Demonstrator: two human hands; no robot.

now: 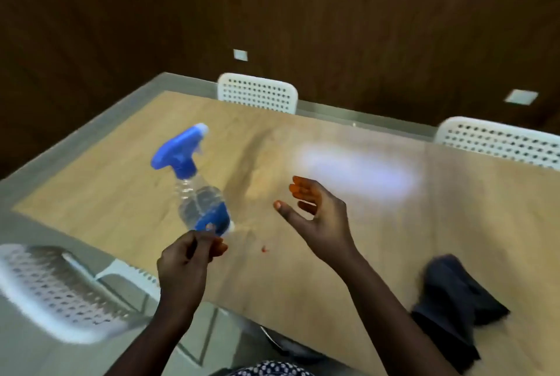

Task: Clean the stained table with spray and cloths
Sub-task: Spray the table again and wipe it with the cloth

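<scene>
A clear spray bottle (198, 193) with a blue trigger head and blue label hangs tilted over the wooden table (303, 269), head pointing up and left. My left hand (185, 263) pinches its bottom edge with the fingertips. To the right of the bottle, apart from it, my right hand (315, 215) is held open with the fingers spread and orange stain on the fingertips. A small red stain (265, 249) lies on the table between my hands. A dark blue cloth (451, 303) lies crumpled on the table at the near right.
A faint dark smear (242, 160) runs across the table behind the bottle. White perforated chairs stand at the far side (257, 92), the far right (500, 142) and the near left (54, 290). A dark wooden wall rises behind.
</scene>
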